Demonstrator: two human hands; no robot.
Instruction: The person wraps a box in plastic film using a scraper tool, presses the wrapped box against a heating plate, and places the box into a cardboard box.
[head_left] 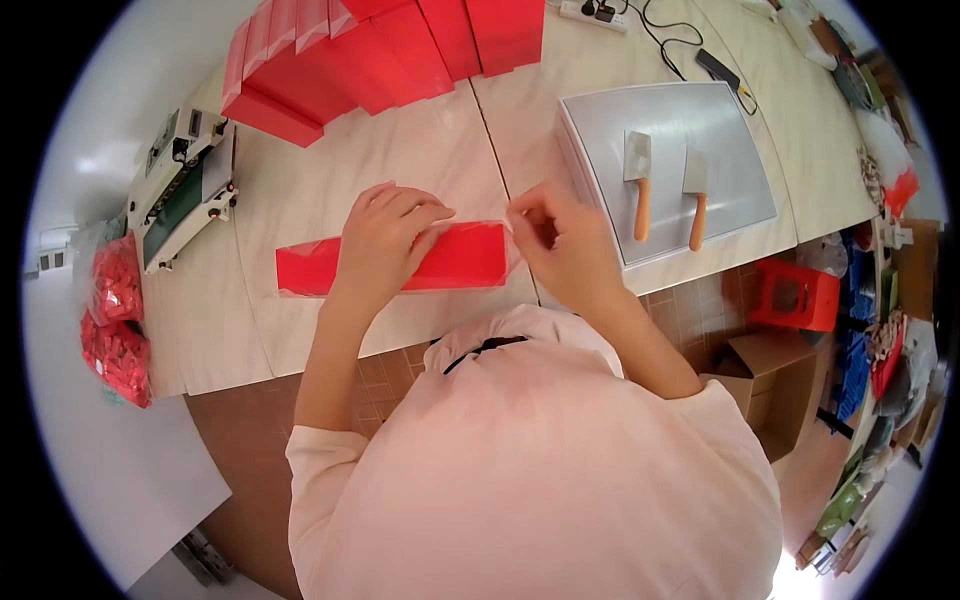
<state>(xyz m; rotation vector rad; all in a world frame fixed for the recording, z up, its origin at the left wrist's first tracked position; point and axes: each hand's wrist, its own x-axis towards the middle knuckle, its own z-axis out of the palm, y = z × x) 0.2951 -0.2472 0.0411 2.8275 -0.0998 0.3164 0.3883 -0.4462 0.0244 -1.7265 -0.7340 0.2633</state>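
A long red box point(465, 258) in clear plastic film lies flat on the marble-patterned table, close to its front edge. My left hand point(388, 235) rests over the middle of the box, fingers bent and apart at its upper edge. At the box's right end, my right hand point(560, 235) is curled, with thumb and forefinger together by the loose end of the film point(512, 245). Whether the film is between those fingertips is too small to tell.
Red boxes point(390, 60) stand in a row at the back. A sealing machine point(185, 190) is at the left, beside bags of red packets point(115, 320). Two scrapers point(642, 205) point(697, 210) lie on a grey plate point(665, 110) at the right. A cardboard box point(775, 385) sits on the floor.
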